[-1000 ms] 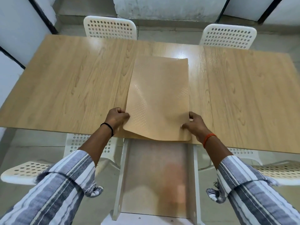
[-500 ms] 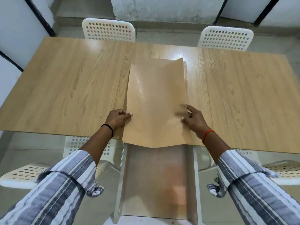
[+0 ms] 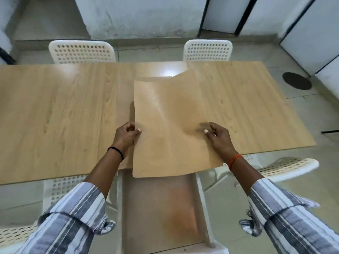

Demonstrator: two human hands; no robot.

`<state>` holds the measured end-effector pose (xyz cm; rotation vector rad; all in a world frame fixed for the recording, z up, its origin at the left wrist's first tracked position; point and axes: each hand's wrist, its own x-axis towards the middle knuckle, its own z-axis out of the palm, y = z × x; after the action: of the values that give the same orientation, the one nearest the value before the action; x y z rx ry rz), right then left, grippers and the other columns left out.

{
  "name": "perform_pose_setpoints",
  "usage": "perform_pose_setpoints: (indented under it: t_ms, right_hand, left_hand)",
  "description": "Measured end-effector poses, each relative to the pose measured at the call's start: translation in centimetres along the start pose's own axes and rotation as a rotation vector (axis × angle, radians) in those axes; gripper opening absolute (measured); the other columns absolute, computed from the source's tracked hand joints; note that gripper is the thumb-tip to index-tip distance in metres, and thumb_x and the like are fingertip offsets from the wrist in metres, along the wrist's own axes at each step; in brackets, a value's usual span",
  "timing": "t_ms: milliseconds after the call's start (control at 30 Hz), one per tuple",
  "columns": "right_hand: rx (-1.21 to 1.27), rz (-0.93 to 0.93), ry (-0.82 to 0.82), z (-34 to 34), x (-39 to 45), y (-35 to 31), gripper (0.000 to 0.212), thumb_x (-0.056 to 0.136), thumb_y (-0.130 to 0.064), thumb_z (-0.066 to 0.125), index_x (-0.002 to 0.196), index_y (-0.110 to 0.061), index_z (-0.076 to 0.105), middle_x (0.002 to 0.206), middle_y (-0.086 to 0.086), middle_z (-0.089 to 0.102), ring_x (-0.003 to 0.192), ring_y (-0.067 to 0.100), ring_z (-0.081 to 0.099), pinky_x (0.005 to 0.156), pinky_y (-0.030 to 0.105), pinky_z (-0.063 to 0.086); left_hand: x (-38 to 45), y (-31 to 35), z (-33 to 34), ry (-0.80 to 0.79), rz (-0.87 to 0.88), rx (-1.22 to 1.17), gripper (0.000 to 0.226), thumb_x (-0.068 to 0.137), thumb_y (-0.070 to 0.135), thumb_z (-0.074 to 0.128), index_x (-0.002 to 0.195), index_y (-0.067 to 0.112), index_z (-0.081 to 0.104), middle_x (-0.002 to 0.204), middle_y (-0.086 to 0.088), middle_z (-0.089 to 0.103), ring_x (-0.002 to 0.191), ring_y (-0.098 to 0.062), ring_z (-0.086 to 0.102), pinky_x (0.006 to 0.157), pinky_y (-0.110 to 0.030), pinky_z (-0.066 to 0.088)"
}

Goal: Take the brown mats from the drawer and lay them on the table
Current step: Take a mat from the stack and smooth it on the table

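While hands (image 3: 126, 133) (image 3: 219, 135) pinch mat (image 3: 168, 129), edge overhanging drawer (image 3: 157, 213)

Bright, even light; glare on the table (image 3: 169, 72); edges bowed, slightly blurred

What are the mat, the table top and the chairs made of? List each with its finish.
Mat: thin flexible sheet, probably plastic or vinyl, matte tan with an embossed dot texture; it buckles between the left hand and right hand.
Table top: wood-grain, likely laminate; smooth, with a glare spot.
Chairs: white moulded plastic, by the perforated backs.
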<state>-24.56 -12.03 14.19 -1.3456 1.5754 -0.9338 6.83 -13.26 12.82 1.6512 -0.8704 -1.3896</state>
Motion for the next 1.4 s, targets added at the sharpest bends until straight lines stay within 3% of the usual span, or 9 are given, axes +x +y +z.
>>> perform_pose_setpoints:
  t_ms: [267, 400, 600, 700, 800, 900, 1033, 1267, 1400]
  right_hand:
    - [-0.063, -0.008, 0.113, -12.4, -1.1, 5.8, 0.024, 0.095, -0.009, 0.062, 0.116, -0.010, 0.072, 0.117, 0.004, 0.072, 0.111, 0.018, 0.065, 0.098, 0.039, 0.051]
    - [-0.045, 0.038, 0.149, -18.5, -0.7, 7.6, 0.013, 0.095, -0.017, 0.064, 0.089, -0.010, 0.074, 0.081, -0.007, 0.067, 0.078, 0.009, 0.059, 0.075, 0.031, 0.048]
    - [-0.255, 0.030, 0.201, -28.1, 1.2, 9.7, 0.044, 0.100, -0.024, 0.056, 0.057, -0.020, 0.050, 0.053, -0.009, 0.045, 0.054, 0.008, 0.042, 0.052, 0.016, 0.031]
    - [-0.293, 0.023, 0.166, -30.9, 2.6, 10.1, 0.036, 0.099, -0.028, 0.056, 0.067, -0.013, 0.060, 0.064, 0.000, 0.059, 0.066, 0.019, 0.055, 0.059, 0.019, 0.038]
    - [-0.338, 0.026, 0.106, -32.5, 4.4, 11.0, 0.040, 0.093, -0.044, 0.061, 0.081, -0.006, 0.067, 0.081, 0.011, 0.068, 0.080, 0.028, 0.062, 0.071, 0.036, 0.046]
    - [-0.389, 0.104, 0.050, -33.5, 6.3, 11.2, 0.049, 0.085, -0.059, 0.064, 0.101, -0.013, 0.072, 0.108, 0.007, 0.071, 0.103, 0.024, 0.063, 0.082, 0.032, 0.045]
    - [-0.113, 0.258, 0.029, -34.2, 9.0, 10.9, 0.055, 0.085, -0.045, 0.072, 0.128, -0.012, 0.063, 0.139, 0.008, 0.055, 0.131, 0.024, 0.049, 0.104, 0.034, 0.039]
    - [0.783, 0.542, 0.066, -33.0, 5.6, 11.8, 0.032, 0.083, -0.029, 0.074, 0.106, -0.014, 0.058, 0.095, 0.008, 0.061, 0.088, 0.026, 0.064, 0.071, 0.038, 0.061]
    - [0.452, 0.564, 0.054, -30.0, 4.3, 11.9, 0.036, 0.089, -0.011, 0.069, 0.122, -0.011, 0.056, 0.108, 0.011, 0.062, 0.096, 0.031, 0.061, 0.067, 0.040, 0.056]
  left_hand:
    - [-2.0, 1.9, 12.8, -0.148, 0.008, 0.014, 0.020, 0.091, 0.011, 0.063, 0.075, 0.019, 0.054, 0.086, -0.003, 0.065, 0.075, -0.019, 0.060, 0.068, -0.032, 0.047]
    - [-3.6, 1.1, 19.7, -0.048, -0.031, -0.044, 0.028, 0.089, 0.019, 0.068, 0.067, 0.020, 0.051, 0.075, -0.001, 0.061, 0.066, -0.017, 0.055, 0.057, -0.025, 0.043]
    - [-5.6, 0.2, 30.4, 0.117, -0.073, 0.109, 0.031, 0.088, 0.038, 0.067, 0.074, 0.012, 0.057, 0.071, -0.009, 0.053, 0.064, -0.021, 0.049, 0.062, -0.030, 0.040]
    - [-5.6, 0.2, 33.4, 0.106, -0.079, 0.199, 0.032, 0.093, 0.026, 0.061, 0.066, 0.015, 0.045, 0.063, -0.005, 0.042, 0.056, -0.021, 0.040, 0.053, -0.028, 0.030]
    - [-5.1, 0.5, 34.9, 0.080, -0.222, 0.151, 0.020, 0.094, 0.018, 0.060, 0.109, 0.006, 0.061, 0.099, -0.014, 0.062, 0.088, -0.029, 0.061, 0.076, -0.036, 0.051]
    - [-4.3, 0.5, 35.4, 0.145, -0.346, 0.090, 0.008, 0.094, 0.011, 0.056, 0.096, 0.003, 0.056, 0.089, -0.013, 0.057, 0.077, -0.026, 0.055, 0.069, -0.035, 0.048]
    - [-3.8, 0.2, 36.1, 0.325, -0.429, -0.074, 0.013, 0.092, 0.008, 0.048, 0.082, 0.003, 0.055, 0.084, -0.012, 0.055, 0.078, -0.026, 0.055, 0.072, -0.037, 0.048]
    - [-4.7, 0.5, 41.2, 0.381, -0.550, -0.474, 0.027, 0.090, -0.004, 0.026, 0.075, 0.009, 0.044, 0.065, -0.006, 0.039, 0.052, -0.016, 0.035, 0.049, -0.027, 0.033]
    - [-5.2, 0.4, 43.8, 0.155, -0.593, -0.407, 0.023, 0.092, 0.000, 0.027, 0.086, 0.003, 0.048, 0.063, -0.007, 0.049, 0.038, -0.013, 0.046, 0.049, -0.027, 0.035]
